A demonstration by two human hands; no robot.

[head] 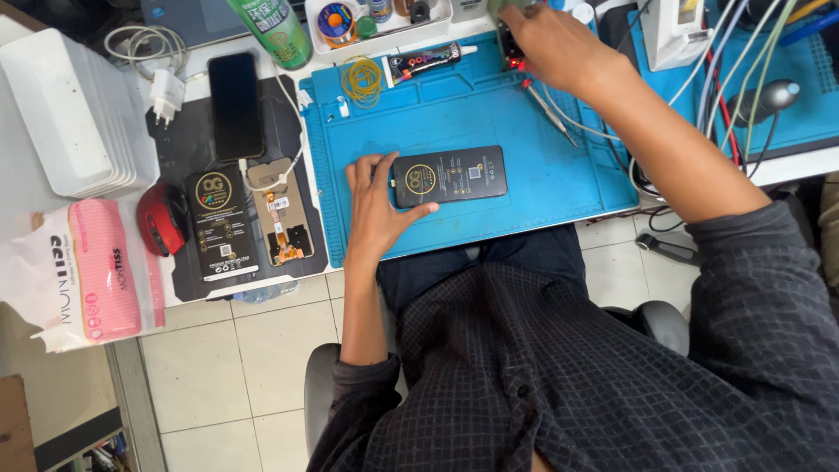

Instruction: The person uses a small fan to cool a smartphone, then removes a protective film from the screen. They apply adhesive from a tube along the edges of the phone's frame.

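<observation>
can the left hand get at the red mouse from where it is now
Probably yes: the left hand rests on the black phone, and only flat parts lie between it and the red mouse.

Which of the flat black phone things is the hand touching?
The one on the blue mat: the left hand rests against that black screen panel. The others lie untouched on the dark mat.

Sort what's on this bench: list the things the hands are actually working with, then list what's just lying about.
In hand:
- left hand steadying the black rectangular phone screen panel
- blue rubber work mat under it
- right hand reaching among the red and white probe leads

Lying about:
- red computer mouse
- pink tissue pack
- white charger plug
- yellow rubber bands
- green spray can
</observation>
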